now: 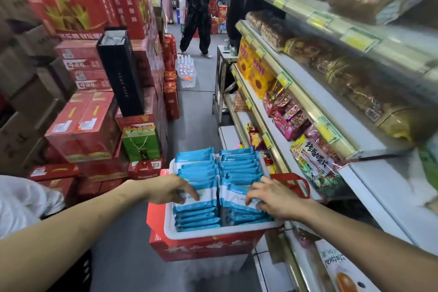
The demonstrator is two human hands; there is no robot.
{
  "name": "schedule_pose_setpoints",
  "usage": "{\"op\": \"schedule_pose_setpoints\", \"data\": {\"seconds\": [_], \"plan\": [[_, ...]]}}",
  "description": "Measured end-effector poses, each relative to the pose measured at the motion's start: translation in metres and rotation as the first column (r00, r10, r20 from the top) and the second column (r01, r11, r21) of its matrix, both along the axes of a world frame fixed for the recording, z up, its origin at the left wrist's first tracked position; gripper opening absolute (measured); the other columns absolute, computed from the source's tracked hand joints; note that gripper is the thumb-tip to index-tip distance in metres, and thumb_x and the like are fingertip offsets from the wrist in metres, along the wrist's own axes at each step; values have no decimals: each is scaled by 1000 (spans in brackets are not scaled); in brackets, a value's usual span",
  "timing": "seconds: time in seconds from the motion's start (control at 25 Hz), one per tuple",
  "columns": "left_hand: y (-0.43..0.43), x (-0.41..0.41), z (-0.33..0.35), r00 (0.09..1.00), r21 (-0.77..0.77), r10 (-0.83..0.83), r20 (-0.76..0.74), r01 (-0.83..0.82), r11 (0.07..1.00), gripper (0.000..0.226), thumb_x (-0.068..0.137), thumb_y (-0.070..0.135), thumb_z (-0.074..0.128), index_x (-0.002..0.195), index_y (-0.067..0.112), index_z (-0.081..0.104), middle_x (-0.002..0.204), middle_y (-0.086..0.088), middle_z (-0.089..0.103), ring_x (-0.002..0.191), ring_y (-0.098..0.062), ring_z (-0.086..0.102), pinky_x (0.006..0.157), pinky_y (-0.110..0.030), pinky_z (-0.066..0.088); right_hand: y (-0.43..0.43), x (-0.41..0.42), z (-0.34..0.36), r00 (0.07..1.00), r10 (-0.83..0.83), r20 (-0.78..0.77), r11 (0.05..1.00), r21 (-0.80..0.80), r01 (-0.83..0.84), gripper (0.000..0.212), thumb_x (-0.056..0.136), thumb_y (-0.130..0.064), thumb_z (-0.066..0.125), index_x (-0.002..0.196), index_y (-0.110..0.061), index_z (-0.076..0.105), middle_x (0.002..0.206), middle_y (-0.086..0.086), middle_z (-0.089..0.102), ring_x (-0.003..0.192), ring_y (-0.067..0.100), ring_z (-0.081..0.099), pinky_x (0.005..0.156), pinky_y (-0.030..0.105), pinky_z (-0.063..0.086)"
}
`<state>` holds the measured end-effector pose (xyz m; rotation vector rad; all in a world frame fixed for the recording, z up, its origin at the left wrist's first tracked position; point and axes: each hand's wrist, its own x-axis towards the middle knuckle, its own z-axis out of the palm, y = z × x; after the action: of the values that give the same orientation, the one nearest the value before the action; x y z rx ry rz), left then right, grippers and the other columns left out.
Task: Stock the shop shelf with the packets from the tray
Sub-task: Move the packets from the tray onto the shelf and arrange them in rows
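**Reaching into a full tray: where the lift could fail**

Head view. Both grips are down in the white tray, which holds two rows of blue packets standing on edge, packed close from the near wall to the far one.

The left grip lies on the left row. Its fingers touch the face of one packet, but the thumb is hidden, so I cannot tell whether it has closed on anything. The right grip has its fingers curled over the tops of several packets in the right row and appears to be grasping that bunch.

The likeliest trouble is in the bunch itself. The film looks slick, so packets in the middle of a handful could slide out on the way up. Those behind the right grip lean on the ones being taken. Once the bunch leaves, that row may fold flat, or loose packets may be dragged over the rim.

Beneath both grips the tray sits on a red carton in the aisle, not on a worktop. A sideways pull or a push on its near wall could shift or tip it.

Just right of the right grip stands a red handle, which could catch a wrist or a packet on the swing across. The shelf, further right and higher, already carries a snack bag at its edge, and a careless placement could knock this off.
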<state>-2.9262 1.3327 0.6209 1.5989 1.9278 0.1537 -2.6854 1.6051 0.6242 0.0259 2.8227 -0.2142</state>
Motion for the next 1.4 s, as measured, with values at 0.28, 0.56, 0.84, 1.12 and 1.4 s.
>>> {"op": "schedule_pose_setpoints", "data": {"seconds": [0.28, 0.56, 0.84, 1.12, 1.4], "plan": [[31, -31, 86, 1000, 145, -6, -28, 10, 989, 42, 100, 14, 65, 131, 41, 67, 136, 30, 61, 123, 12, 56, 107, -21, 46, 1, -10, 79, 982, 145, -118, 988, 72, -137, 14, 102, -27, 55, 112, -36, 52, 109, -12, 47, 88, 18, 58, 71, 44, 53], [119, -62, 304, 977, 336, -84, -194, 146, 931, 52, 98, 6, 66, 132, 44, 67, 122, 38, 63, 110, 10, 61, 98, -19, 48, 83, -39, 292, 953, 39, -302, 995, 94, -11, 49, 98, -16, 66, 141, -39, 61, 113, -11, 52, 104, 7, 50, 92, 29, 41], [257, 21, 440, 971, 564, -222, -84, 230, 793, 48, 97, 6, 67, 128, 42, 70, 126, 17, 66, 93, -1, 68, 76, -19, 55, 185, 94, 442, 851, -253, -460, 944, 74, 321, 57, 95, -14, 72, 141, -45, 59, 111, -19, 58, 98, -8, 54, 83, 5, 37], [395, 136, 458, 920, 596, -389, -51, 340, 727, 49, 95, 8, 70, 126, 45, 71, 129, 11, 69, 107, -12, 69, 85, -24, 58, 261, 269, 447, 765, -498, -408, 786, 160, 597, 70, 96, -14, 68, 137, -65, 44, 142, -13, 55, 122, 12, 53, 109, 32, 40], [471, 204, 455, 889, 527, -455, -56, 413, 743, 49, 97, 12, 68, 123, 55, 69, 128, 14, 61, 104, -13, 65, 79, -19, 57, 307, 350, 430, 700, -656, -283, 702, 112, 703, 61, 101, -18, 61, 142, -61, 47, 142, -11, 51, 123, 19, 54, 106, 36, 47]]}}
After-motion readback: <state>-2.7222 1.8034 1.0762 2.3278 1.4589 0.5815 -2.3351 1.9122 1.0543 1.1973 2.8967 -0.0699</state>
